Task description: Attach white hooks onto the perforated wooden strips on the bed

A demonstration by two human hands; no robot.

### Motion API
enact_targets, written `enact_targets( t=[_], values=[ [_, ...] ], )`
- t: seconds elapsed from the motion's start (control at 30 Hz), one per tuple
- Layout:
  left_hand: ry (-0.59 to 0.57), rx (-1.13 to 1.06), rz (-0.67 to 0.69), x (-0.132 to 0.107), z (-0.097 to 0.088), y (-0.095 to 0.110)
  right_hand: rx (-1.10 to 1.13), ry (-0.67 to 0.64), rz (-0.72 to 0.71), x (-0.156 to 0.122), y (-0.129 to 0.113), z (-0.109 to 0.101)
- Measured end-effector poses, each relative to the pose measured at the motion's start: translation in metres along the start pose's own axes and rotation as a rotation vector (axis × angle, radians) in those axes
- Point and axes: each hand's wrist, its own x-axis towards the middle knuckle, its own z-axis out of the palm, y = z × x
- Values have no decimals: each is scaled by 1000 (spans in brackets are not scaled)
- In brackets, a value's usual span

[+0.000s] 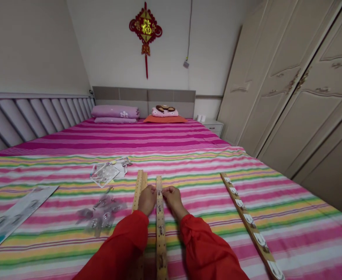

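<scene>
A narrow wooden strip (160, 243) with rows of small holes lies lengthwise on the bed before me. Several small metal fittings (160, 229) sit along it. Near its far end, my left hand (147, 200) and my right hand (173, 200) meet from either side. The fingers of both are pinched at a small shiny metal fitting (159, 192), partly hidden by the fingertips. Left of this strip lie more perforated wooden strips (137, 190), partly covered by my left hand and sleeve.
On the right lies a wooden strip with white hooks (248, 218). To the left are clear small plastic bags (102, 214), a pile of opened packaging (109, 171) and a long flat package (17, 214). Folded bedding (115, 112) rests by the headboard (171, 97); a wardrobe (290, 89) stands right.
</scene>
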Motion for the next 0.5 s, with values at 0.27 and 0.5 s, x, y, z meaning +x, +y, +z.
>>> enact_targets(
  t=[0.27,0.5],
  values=[
    [-22,-44,48,0,2,-5,46,23,12,-3,0,0],
    [-170,99,178,-3,-4,0,-324,-96,-196,-10,-6,-4]
  ],
)
